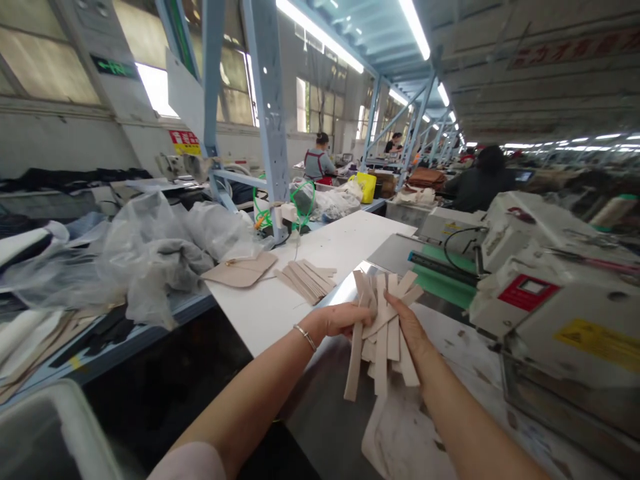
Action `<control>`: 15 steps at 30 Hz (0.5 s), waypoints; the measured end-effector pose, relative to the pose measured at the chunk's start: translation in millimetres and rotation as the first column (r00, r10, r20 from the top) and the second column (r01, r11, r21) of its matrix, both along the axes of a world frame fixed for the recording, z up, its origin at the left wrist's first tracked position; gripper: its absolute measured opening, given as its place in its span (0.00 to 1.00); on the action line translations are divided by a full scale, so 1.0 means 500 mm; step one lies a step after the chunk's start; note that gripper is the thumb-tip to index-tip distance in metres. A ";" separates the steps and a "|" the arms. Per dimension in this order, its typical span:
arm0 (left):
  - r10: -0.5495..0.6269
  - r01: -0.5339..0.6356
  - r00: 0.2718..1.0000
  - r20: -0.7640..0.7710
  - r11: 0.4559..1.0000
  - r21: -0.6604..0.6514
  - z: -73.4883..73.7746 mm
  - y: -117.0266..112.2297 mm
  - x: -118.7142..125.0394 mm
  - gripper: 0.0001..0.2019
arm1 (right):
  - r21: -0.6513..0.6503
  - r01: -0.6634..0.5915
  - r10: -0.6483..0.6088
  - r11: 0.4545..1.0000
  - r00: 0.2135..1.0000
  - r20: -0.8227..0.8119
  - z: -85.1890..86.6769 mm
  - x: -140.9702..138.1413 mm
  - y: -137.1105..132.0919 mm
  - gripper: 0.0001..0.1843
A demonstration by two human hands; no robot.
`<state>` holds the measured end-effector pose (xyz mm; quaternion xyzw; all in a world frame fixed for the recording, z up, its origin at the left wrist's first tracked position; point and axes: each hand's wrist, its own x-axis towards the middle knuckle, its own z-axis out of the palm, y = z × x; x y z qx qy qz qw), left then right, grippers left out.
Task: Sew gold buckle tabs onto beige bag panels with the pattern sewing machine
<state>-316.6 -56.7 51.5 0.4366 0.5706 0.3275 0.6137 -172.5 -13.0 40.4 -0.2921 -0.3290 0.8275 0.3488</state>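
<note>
A loose, crisscrossed bunch of beige strips (381, 353) is held up between my two hands. My left hand (345, 319), with a bracelet at the wrist, grips the bunch from the left side with its fingers curled. On the other side my right hand (406, 323) closes around the same bunch, its thumb pressed on the front. Several strips hang down below the hands, and others fan out above. Beyond my left hand, a flat pile of similar beige strips (306, 280) lies on the white table (345, 240). A beige flat piece (241, 269) is beside that pile.
A large sewing machine (565, 320) stands close on the right, with a green panel (443, 273) next to it. Clear plastic bags (150, 247) cover the left bench. A blue metal post (270, 113) rises behind the table. A person (319, 163) sits farther back.
</note>
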 end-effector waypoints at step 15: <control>0.461 -0.142 0.866 -0.196 0.602 0.786 0.002 0.044 0.076 0.22 | 0.686 0.574 -0.653 0.447 0.733 -0.188 0.070 -0.014 0.020 0.18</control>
